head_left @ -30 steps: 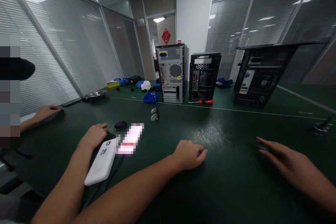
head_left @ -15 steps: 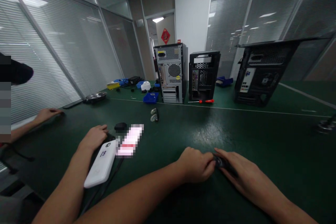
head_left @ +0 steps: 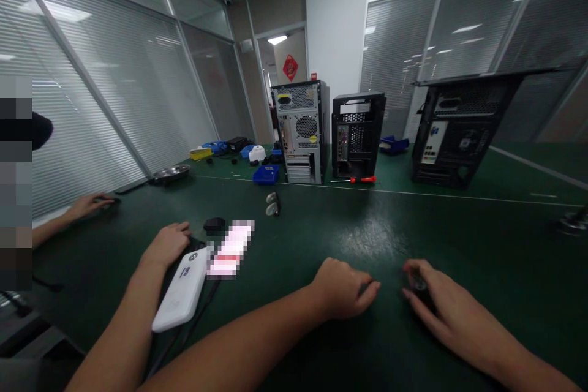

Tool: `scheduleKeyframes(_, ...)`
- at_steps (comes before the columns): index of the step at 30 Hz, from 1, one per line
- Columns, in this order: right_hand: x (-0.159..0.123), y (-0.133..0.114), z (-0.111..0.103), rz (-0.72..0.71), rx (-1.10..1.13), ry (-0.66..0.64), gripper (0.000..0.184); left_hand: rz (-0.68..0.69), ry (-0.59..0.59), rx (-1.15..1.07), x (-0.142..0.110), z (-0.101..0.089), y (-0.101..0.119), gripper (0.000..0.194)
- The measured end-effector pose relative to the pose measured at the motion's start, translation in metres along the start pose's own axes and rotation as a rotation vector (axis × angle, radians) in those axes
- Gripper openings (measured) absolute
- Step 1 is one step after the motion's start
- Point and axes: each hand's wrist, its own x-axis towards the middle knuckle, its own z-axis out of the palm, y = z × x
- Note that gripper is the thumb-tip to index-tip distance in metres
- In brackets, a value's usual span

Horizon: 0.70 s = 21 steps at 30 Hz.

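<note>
My left hand (head_left: 344, 289) is closed in a fist, thumb on the near side. A small dark piece (head_left: 364, 288) shows between its thumb and fingers, mostly hidden. Across a short gap, my right hand (head_left: 443, 303) curls around a dark object with a round end (head_left: 419, 283); the palm hides most of it, so its kind is unclear. Both hands are low over the green table (head_left: 316, 226). Left of my forearm lies a white power bank (head_left: 181, 294) marked by hand, with a black cable (head_left: 204, 309) beside it.
Another person's hand (head_left: 166, 246) rests by the power bank; a further hand (head_left: 89, 205) is at far left. A blurred-out bright rectangle (head_left: 232, 251), a black rounded object (head_left: 214, 225) and small shiny pieces (head_left: 272, 203) lie ahead. Computer cases (head_left: 303, 135) and a red screwdriver (head_left: 362, 180) stand behind.
My hands, together at the dark object before, have come apart. The right hand has moved right with the dark object, while the left stays nearly in place with a small dark piece.
</note>
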Motion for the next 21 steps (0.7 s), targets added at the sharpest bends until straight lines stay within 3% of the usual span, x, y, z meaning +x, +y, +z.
scheduleKeyframes(3,0.001,-0.025,0.001,-0.213,-0.080,-0.050,0.034,0.116,-0.036,0.047,-0.001,0.003,0.004,0.040)
scheduleKeyframes(6,0.002,-0.040,0.003,-0.353,-0.122,0.007,0.022,0.200,-0.060,0.096,-0.001,0.004,0.007,0.040)
scheduleKeyframes(10,0.005,-0.046,0.001,-0.423,-0.164,0.074,0.021,0.240,-0.055,0.131,0.000,0.005,0.008,0.043)
scheduleKeyframes(13,0.006,-0.036,-0.006,-0.374,-0.163,0.099,0.025,0.242,-0.037,0.118,0.000,0.004,0.006,0.041)
scheduleKeyframes(15,0.005,-0.015,-0.013,-0.257,-0.138,0.116,0.029,0.235,-0.016,0.094,0.000,0.004,0.003,0.039)
scheduleKeyframes(17,0.000,0.023,-0.023,-0.069,-0.086,0.118,0.036,0.205,0.012,0.069,0.000,0.003,-0.003,0.038)
scheduleKeyframes(20,-0.015,0.104,-0.037,0.317,0.005,0.017,0.046,0.100,0.066,0.054,0.001,0.002,-0.012,0.040)
scheduleKeyframes(21,-0.022,0.133,-0.041,0.440,0.026,0.035,0.048,0.054,0.086,0.049,0.002,0.002,-0.015,0.041)
